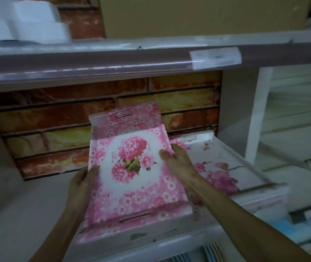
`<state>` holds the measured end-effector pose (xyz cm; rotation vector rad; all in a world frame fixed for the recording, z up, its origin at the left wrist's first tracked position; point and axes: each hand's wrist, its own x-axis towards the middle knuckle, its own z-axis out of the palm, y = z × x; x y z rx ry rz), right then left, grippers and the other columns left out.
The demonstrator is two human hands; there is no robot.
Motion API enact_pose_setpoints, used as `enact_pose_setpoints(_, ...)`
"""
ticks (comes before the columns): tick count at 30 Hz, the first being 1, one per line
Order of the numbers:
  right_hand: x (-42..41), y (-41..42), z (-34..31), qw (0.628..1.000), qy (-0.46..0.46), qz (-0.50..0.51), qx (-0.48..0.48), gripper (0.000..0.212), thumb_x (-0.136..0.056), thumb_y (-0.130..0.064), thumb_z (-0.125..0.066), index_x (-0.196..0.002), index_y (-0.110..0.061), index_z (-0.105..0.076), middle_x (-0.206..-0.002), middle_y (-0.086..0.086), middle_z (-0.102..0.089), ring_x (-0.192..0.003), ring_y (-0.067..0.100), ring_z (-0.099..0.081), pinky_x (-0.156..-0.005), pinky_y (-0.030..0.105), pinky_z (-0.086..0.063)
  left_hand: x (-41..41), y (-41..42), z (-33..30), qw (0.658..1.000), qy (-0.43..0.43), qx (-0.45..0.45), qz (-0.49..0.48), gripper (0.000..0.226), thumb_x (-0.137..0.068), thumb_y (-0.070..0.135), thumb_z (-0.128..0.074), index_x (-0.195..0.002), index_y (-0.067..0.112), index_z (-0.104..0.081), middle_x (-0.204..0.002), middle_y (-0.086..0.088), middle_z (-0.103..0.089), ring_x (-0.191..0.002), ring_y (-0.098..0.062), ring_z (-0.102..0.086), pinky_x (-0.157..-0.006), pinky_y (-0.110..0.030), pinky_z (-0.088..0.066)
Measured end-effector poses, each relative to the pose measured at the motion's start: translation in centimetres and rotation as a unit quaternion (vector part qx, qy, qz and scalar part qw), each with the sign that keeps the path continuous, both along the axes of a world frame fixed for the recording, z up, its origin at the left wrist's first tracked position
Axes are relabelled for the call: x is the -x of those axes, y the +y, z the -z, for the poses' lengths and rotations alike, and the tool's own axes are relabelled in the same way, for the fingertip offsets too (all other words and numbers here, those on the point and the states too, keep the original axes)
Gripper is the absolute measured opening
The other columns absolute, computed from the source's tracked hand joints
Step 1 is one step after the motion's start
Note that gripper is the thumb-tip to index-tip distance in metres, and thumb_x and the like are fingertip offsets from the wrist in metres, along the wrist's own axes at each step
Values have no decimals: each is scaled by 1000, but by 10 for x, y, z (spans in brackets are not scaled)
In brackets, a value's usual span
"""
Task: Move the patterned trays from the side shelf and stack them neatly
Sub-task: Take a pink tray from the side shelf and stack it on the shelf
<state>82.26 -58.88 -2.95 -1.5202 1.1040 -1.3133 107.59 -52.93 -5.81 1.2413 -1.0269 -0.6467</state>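
A pink flower-patterned tray [132, 178] with slotted handles is held tilted over the white lower shelf [28, 205], its near end close to the shelf's front edge. My left hand [82, 184] grips its left rim. My right hand [179, 161] grips its right rim, thumb on the printed face. To the right lies a white tray with a pink blossom branch [226, 167], flat on top of a stack of trays [260, 199]; my right forearm crosses over its near corner.
A brick-pattern panel [56, 133] backs the shelf. The upper shelf edge [113, 63] overhangs with a paper label [216, 56]; white foam pieces [24, 21] and a cardboard box [198, 14] sit above. A white upright [256, 114] closes the right side.
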Motion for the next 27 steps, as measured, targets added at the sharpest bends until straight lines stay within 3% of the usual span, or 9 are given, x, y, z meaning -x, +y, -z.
enact_pose_setpoints(3,44,-12,-3,999,16,43,-1,11,-96,-26,-56,-99,-16,-58,-84,-6,-61,-78,13,-58,-67,27,-45,42,-19,-3,1000,-15,-4,-2,17,-93,27,-59,-90,14,-70,-64,9,-73,-54,-4,-65,-51,-23,-50)
enact_pose_setpoints(9,136,-43,-12,997,22,68,-16,30,-98,-35,-51,-95,-9,-67,-80,0,-63,-74,16,-58,-65,27,-44,134,-51,1,1000,-3,-5,-2,15,-94,25,-59,-89,17,-70,-66,8,-74,-55,-3,-66,-47,-18,-51)
enact_pose_setpoints(11,161,-53,-17,997,20,72,-22,35,-99,-36,-48,-99,-7,-68,-82,2,-63,-76,17,-58,-69,29,-44,160,-61,0,1000,2,-14,-6,16,-93,25,-60,-93,14,-71,-74,1,-76,-61,-10,-68,-52,-22,-52)
enact_pose_setpoints(14,199,-63,-22,997,22,76,-9,32,-101,-30,-46,-105,-5,-65,-81,2,-59,-68,12,-52,-60,26,-41,197,-73,1,1000,10,-23,-8,19,-93,25,-60,-96,9,-71,-85,-9,-74,-68,-20,-66,-56,-25,-52)
enact_pose_setpoints(16,222,-69,-26,997,47,67,8,25,-100,-27,-49,-113,-11,-64,-93,1,-64,-72,9,-58,-63,23,-47,220,-81,0,999,5,-27,-19,17,-94,24,-59,-90,11,-70,-78,-5,-71,-64,-17,-63,-48,-20,-50)
enact_pose_setpoints(18,239,-76,-28,996,63,66,17,23,-96,-20,-55,-114,-10,-65,-101,6,-71,-81,19,-67,-72,35,-58,237,-89,-1,999,-8,-31,-28,17,-93,24,-59,-89,11,-70,-75,-4,-70,-64,-17,-62,-50,-22,-50)
enact_pose_setpoints(20,254,-83,-26,993,94,69,15,21,-94,-14,-54,-110,-9,-67,-99,16,-72,-84,34,-70,-77,50,-59,248,-97,-1,999,-23,-36,-33,20,-92,27,-61,-91,9,-70,-78,-7,-71,-68,-21,-62,-59,-30,-50)
enact_pose_setpoints(22,267,-89,-22,991,114,69,2,19,-93,-13,-52,-103,-8,-68,-96,19,-72,-84,38,-70,-76,54,-58,258,-103,-2,997,-52,-39,-45,26,-89,33,-62,-89,8,-69,-76,-8,-69,-68,-24,-61,-62,-35,-49)
enact_pose_setpoints(27,286,-99,-2,988,118,93,-45,19,-96,-12,-50,-100,-5,-68,-99,16,-72,-89,33,-69,-81,45,-59,275,-117,-3,979,-175,-78,-72,34,-90,34,-61,-85,1,-67,-80,-18,-70,-74,-31,-65,-68,-39,-50)
